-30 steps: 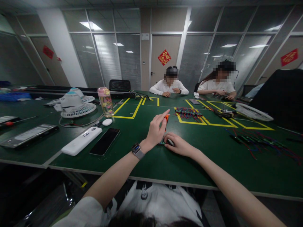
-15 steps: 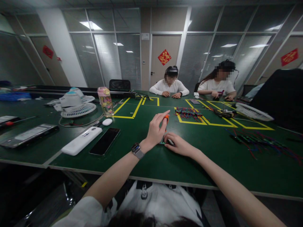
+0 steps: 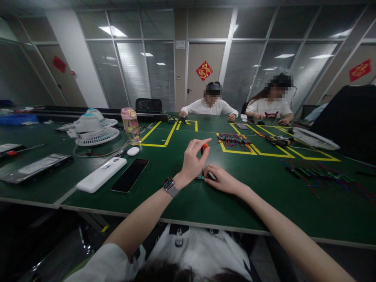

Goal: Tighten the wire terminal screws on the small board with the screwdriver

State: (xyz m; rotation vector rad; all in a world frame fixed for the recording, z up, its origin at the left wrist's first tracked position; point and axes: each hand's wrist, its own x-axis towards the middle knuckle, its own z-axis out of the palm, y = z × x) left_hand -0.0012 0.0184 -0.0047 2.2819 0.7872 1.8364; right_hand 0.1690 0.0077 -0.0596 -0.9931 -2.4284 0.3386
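Observation:
My left hand (image 3: 194,158), with a watch on the wrist, is closed around the orange handle of a screwdriver (image 3: 205,147). The tool stands roughly upright, its thin shaft pointing down at a small green circuit board (image 3: 200,177) on the table. My right hand (image 3: 220,178) rests low beside the shaft, its fingers curled over the board's right side and pressing it. Something dark and pale shows under those fingers, too small to name. Most of the board is hidden by my hands.
On the left lie a black phone (image 3: 130,175), a white power bank (image 3: 102,174), a pink-capped bottle (image 3: 131,126) and white fans (image 3: 95,131). Wired boards lie in a taped box (image 3: 233,141) and at right (image 3: 326,175). Two people sit opposite.
My left thumb and fingers have shifted around the orange handle, and less of it shows. My right hand stays put. The person opposite in the middle has spread both hands apart.

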